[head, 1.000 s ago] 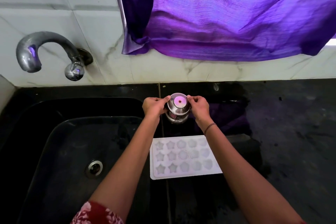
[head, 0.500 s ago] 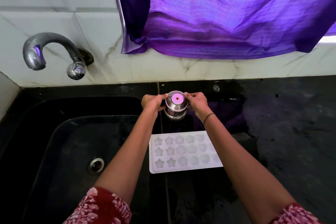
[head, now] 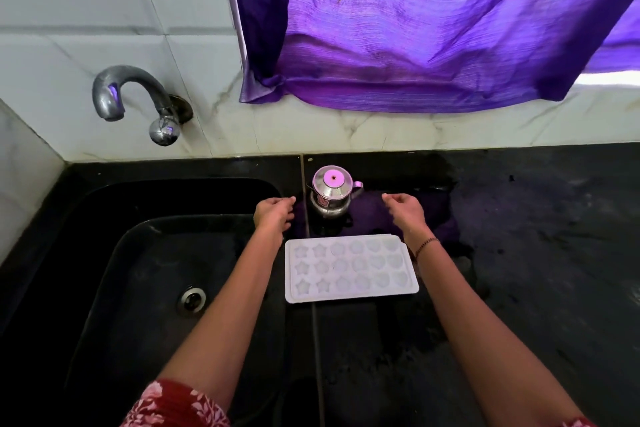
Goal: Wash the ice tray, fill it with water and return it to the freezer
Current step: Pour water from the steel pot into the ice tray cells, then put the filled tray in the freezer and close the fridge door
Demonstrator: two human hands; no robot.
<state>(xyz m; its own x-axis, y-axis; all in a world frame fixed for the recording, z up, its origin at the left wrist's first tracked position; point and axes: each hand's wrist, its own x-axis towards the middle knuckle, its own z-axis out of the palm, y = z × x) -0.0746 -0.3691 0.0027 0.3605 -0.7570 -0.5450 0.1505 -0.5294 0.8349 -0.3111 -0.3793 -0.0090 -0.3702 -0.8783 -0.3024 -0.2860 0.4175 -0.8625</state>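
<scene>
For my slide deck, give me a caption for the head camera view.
Both hands, left and right, open beside a steel pot, white ice tray on the black counter.

White plastic ice tray (head: 350,268): one, eighteen moulds
Lidded steel pot (head: 331,191): one
Curved metal tap (head: 138,101): one
Bare hands: two

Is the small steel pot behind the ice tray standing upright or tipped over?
Upright. The steel pot stands on the counter with its lid on top; neither hand touches it.
</scene>
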